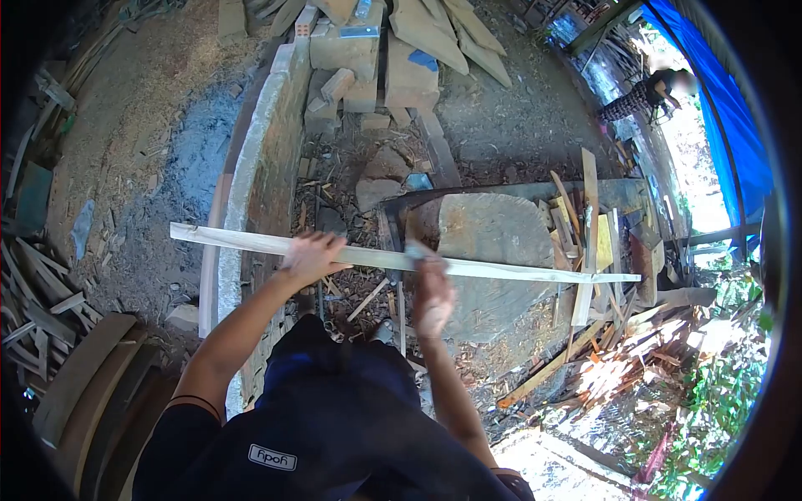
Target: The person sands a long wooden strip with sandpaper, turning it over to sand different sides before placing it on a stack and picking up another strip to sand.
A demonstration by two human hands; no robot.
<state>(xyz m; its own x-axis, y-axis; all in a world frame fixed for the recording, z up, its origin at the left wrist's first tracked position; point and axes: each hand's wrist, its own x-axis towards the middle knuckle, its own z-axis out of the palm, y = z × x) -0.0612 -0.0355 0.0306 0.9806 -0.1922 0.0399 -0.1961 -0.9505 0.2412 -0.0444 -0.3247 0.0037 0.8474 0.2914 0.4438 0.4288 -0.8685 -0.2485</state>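
A long, pale wooden strip (pixel 518 271) lies crosswise in front of me, slightly lower at its right end. My left hand (pixel 316 253) is closed over the strip left of its middle. Smeared by motion, my right hand (pixel 434 292) is at the strip's near edge, its fingers curled. A small flat, greyish piece (pixel 420 249) shows at its fingertips, too blurred to name. Under the strip's left part runs a long block with a pale top edge (pixel 230 284). To the right, the strip passes over a large round-ended wooden slab (pixel 493 225).
Loose boards (pixel 591 225) lean at the right of the slab. Curved planks (pixel 92 376) are stacked at the lower left. Stone-like blocks (pixel 347 50) bear a phone-like object (pixel 359 32). Another person (pixel 647 96) is at the far right beside a blue tarp (pixel 706 100). Wood scraps litter the ground.
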